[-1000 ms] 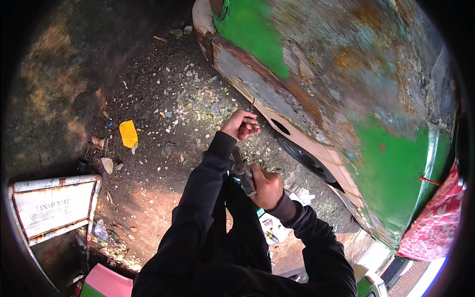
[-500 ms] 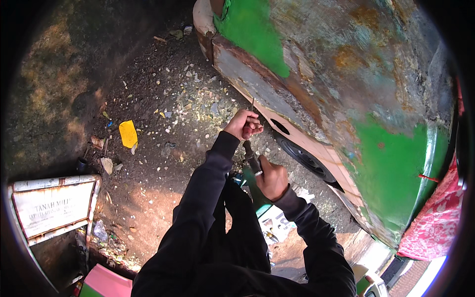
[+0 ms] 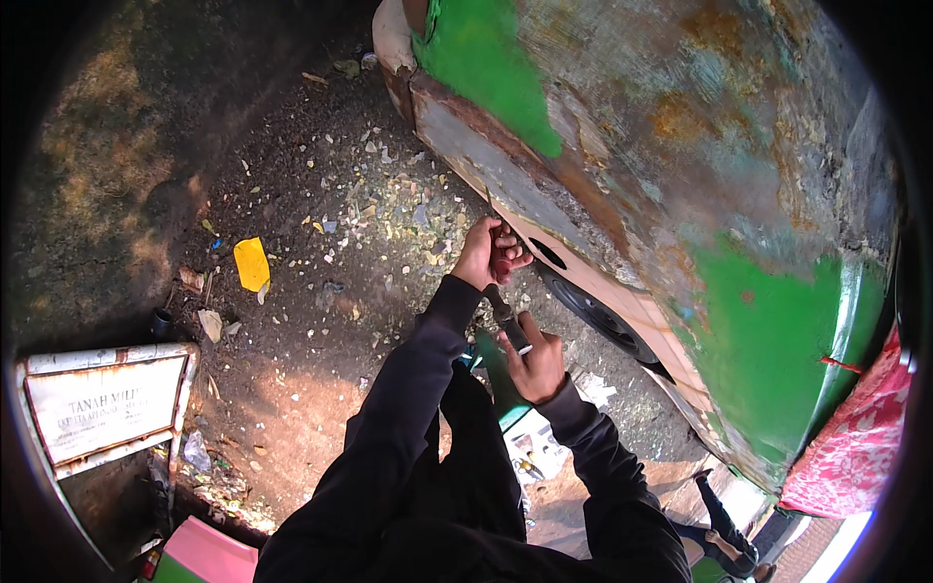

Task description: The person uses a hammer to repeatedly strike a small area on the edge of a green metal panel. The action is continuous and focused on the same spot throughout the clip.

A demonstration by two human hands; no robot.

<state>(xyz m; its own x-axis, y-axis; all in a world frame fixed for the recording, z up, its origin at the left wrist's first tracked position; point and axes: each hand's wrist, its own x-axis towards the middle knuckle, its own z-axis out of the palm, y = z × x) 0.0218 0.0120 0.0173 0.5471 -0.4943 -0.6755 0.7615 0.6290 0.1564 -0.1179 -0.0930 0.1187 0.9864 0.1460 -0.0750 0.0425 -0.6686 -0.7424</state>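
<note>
My left hand (image 3: pixel 478 255) is closed around the red handle (image 3: pixel 501 264) of a screwdriver-like tool. Its thin shaft (image 3: pixel 490 202) points at the lower edge of a worn vehicle body (image 3: pixel 622 194), patched with green paint, rust and bare metal. Just below, my right hand (image 3: pixel 536 364) grips a hammer (image 3: pixel 502 313), whose dark metal head is close to the butt of the red handle. Whether they touch I cannot tell. Most of the hammer's handle is hidden or blurred. The shaft's tip is too fine to make out against the panel edge.
A black wheel (image 3: pixel 601 316) shows under the body. Paint flakes and debris litter the dirt ground (image 3: pixel 330 243), with a yellow scrap (image 3: pixel 252 264). At left stands a rusty-framed white sign (image 3: pixel 107 403). A red patterned cloth (image 3: pixel 846 428) hangs at right; another person (image 3: pixel 724 530) is at lower right.
Both hands have shifted slightly right, and the right one a little down. The right-hand fingers have changed position around the hammer. Another person has come into view at lower right.
</note>
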